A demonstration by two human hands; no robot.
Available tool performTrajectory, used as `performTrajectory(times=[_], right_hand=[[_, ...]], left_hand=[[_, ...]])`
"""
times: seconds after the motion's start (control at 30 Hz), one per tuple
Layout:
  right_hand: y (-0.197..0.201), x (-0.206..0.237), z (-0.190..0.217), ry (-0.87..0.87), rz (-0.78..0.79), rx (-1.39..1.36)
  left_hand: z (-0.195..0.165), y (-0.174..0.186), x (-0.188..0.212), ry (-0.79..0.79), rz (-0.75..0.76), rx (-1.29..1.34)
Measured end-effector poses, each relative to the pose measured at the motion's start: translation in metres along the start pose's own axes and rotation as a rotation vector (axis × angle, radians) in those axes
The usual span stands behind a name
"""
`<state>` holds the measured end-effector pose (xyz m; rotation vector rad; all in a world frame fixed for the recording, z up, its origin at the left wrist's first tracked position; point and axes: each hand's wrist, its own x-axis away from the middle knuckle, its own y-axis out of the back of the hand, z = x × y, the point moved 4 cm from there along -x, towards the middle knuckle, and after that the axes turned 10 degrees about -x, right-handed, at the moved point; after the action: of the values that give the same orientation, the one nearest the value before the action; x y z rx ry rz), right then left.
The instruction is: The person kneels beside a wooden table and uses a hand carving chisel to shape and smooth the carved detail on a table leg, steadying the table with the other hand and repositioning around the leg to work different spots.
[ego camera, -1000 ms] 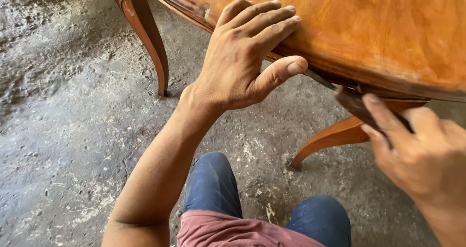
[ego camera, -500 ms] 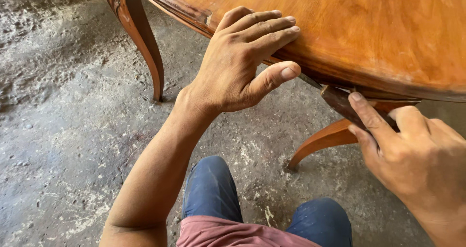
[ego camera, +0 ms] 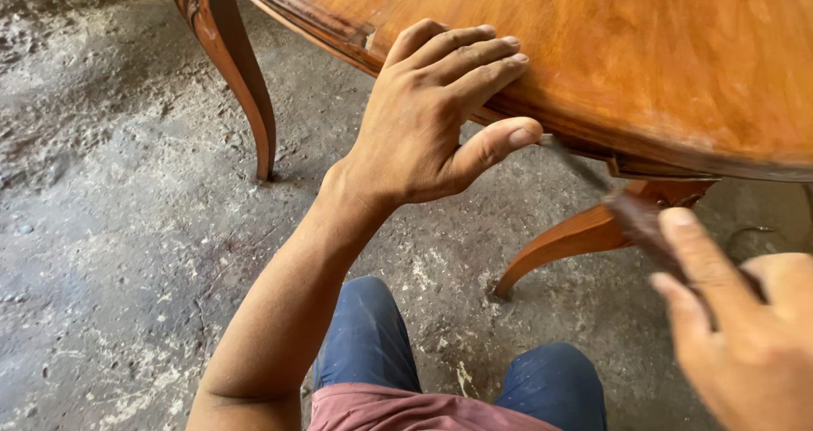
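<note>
1. Tool: dark, slim, blurred; kind cannot be told. Located at lower right, just below the rounded edge of the wooden bench, its tip angled up and left towards the underside of the rim, near the thumb of the left hand.
2. Position relative to the hands: rear end of tool inside the right hand; front end just beside the left hand, contact between the two not discernible.
3. Left hand: open, laid flat over the bench edge. Four fingers rest together on the polished top; thumb stretched sideways under the moulded rim, pressing against it. Forearm runs down to the lower left of the view.
4. Right hand: closed around the tool, index finger extended along its shaft. Partly cut off by the frame and blurred.
5. Bench: round or oval top, orange-brown glossy wood with visible grain, moulded rim. One carved, curved leg at upper left; a second curved leg beneath the top, behind the tool.
6. Floor: rough grey concrete, speckled with pale dust and stains.
7. Lower centre: two knees in dark blue trousers, hem of a reddish shirt at the bottom edge.
</note>
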<state>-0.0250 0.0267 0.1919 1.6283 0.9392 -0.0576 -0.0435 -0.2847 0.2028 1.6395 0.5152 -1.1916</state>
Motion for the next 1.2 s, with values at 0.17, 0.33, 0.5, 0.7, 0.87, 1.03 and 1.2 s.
performTrajectory(times=[0.17, 0.33, 0.5, 0.7, 0.87, 1.03, 1.2], right_hand=[[0.024, -0.020, 0.053, 0.200, -0.145, 0.060], [0.024, -0.028, 0.061, 0.167, -0.068, 0.104], [-0.001, 0.019, 0.005, 0.002, 0.068, 0.227], [-0.027, 0.062, -0.067, -0.238, 0.054, 0.130], [-0.033, 0.101, -0.070, -0.425, 0.095, 0.060], [-0.063, 0.126, -0.079, -0.679, 0.078, -0.130], [-0.090, 0.143, -0.082, -0.866, 0.183, -0.461]], left_hand=[[-0.002, 0.003, -0.001, -0.006, -0.010, 0.010], [-0.002, 0.004, -0.001, -0.017, -0.009, -0.008], [-0.006, 0.003, -0.001, -0.039, -0.013, -0.034], [0.000, -0.011, 0.004, -0.050, -0.028, -0.031], [-0.009, -0.060, 0.042, 0.111, -0.246, -0.284], [-0.050, -0.152, 0.061, 0.387, -0.203, -0.329], [-0.147, -0.203, 0.067, -0.016, 0.438, -0.029]])
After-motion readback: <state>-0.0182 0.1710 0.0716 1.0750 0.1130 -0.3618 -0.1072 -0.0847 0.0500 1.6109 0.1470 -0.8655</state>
